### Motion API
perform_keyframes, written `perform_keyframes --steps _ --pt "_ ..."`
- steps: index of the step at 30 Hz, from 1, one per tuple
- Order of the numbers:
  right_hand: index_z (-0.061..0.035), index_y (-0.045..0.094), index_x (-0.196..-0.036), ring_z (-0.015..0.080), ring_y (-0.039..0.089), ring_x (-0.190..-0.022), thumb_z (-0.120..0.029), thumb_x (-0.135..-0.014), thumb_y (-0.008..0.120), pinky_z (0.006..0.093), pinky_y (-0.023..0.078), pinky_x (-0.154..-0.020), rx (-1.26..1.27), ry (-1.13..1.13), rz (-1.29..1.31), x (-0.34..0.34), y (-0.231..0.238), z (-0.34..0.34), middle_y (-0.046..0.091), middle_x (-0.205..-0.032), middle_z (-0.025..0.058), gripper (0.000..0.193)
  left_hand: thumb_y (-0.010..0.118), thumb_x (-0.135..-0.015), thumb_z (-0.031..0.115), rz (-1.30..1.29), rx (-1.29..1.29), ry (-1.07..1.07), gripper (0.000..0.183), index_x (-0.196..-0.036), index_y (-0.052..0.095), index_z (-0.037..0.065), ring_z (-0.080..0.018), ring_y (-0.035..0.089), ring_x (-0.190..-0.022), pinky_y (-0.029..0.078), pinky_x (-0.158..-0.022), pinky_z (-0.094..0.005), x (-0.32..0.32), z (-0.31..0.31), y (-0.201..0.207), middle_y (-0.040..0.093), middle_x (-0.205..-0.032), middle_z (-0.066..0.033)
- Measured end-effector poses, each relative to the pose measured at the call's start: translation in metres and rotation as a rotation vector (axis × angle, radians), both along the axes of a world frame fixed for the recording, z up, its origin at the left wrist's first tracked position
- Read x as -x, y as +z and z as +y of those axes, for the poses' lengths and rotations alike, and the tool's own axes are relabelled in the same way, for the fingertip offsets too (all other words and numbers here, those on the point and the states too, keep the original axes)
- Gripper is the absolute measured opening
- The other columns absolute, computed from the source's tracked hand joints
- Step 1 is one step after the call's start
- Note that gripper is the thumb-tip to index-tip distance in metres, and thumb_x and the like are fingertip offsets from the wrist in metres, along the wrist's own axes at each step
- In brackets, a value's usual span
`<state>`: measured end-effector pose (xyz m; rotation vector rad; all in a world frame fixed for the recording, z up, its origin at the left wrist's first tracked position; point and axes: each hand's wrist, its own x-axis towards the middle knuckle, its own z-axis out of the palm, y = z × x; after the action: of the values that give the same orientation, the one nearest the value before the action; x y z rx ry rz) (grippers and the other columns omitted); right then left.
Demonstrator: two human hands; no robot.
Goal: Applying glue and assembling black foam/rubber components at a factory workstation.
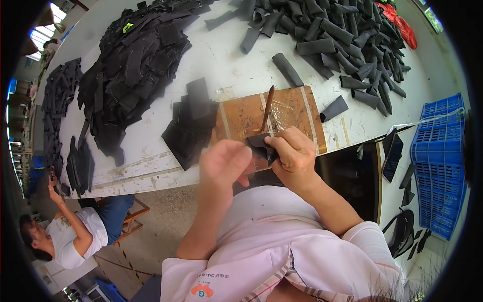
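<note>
One bare right hand [293, 155] pinches a curled black fabric piece [257, 143], which extends leftward from its fingers toward the bare left hand [225, 160], whose blurred grip I cannot tell, and lies at the near side of a slender brown rod [268, 106] over a rectangular board [236, 115].

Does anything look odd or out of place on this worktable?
A small yellow-green object, too small to identify, sits on the pile of flat black pieces, its bright colour unlike anything around it. The brown board on the white table also looks stained and scuffed.
</note>
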<state>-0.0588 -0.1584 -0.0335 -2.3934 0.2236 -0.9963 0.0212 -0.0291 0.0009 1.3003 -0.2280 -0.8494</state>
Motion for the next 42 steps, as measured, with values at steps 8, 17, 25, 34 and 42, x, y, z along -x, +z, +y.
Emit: perform_keyframes --steps 8,17,25,34,42 --pt "-0.0009 0.058 -0.078 0.0193 0.045 -0.054 -0.007 -0.043 0.06 0.0298 0.035 -0.043 0.332 -0.003 0.001 0.005 -0.006 -0.007 0.049 -0.068 0.0057 0.036 0.055 -0.075 0.007 0.106 -0.087 -0.037 0.015 -0.085 0.055 -0.004 -0.0106 0.056 -0.057 0.041 -0.043 -0.02 -0.004 -0.004 -0.005 0.06 -0.071 -0.0085" --pt "0.0022 0.057 -0.083 0.0223 0.056 -0.071 -0.019 -0.069 0.068 0.0312 0.046 -0.056 -0.543 0.228 0.208 0.014 0.015 0.002 0.053 -0.078 0.0089 0.028 0.058 -0.073 0.001 -0.547 -0.225 0.084 0.009 -0.082 0.058 -0.002 -0.0118 0.055 -0.062 0.044 -0.056 -0.0257 0.009 -0.012 -0.022 0.059 -0.07 -0.0072" --pt "-0.0012 0.056 -0.078 0.0257 0.053 -0.062 0.0 -0.067 0.061 0.0327 0.045 -0.052 -0.161 0.006 0.044 -0.005 -0.007 0.013 0.051 -0.071 0.0081 0.012 0.055 -0.072 -0.009 -1.223 -0.303 0.288 0.011 -0.082 0.055 -0.003 -0.005 0.049 -0.051 0.039 -0.045 -0.0168 0.013 -0.02 -0.032 0.057 -0.066 -0.0046" --pt "-0.0037 0.059 -0.075 0.0086 0.046 -0.05 -0.005 -0.075 0.06 0.0221 0.036 -0.045 -1.687 0.433 0.213 -0.002 -0.005 0.001 0.051 -0.065 0.0007 0.002 0.049 -0.065 -0.01 0.276 0.192 0.015 0.025 -0.087 0.048 0.0 -0.001 0.03 -0.038 0.023 -0.032 -0.0147 -0.005 -0.004 -0.015 0.048 -0.064 -0.0023" --pt "-0.0047 0.052 -0.075 0.0036 0.039 -0.057 -0.018 -0.083 0.057 0.0185 0.032 -0.049 -1.606 0.58 0.213 -0.007 -0.014 0.01 0.046 -0.063 -0.0032 0.016 0.045 -0.07 -0.012 -0.767 -0.168 0.393 0.033 -0.101 0.05 -0.002 -0.0031 0.044 -0.058 0.037 -0.051 -0.0145 0.012 -0.02 -0.041 0.049 -0.075 -0.0013"
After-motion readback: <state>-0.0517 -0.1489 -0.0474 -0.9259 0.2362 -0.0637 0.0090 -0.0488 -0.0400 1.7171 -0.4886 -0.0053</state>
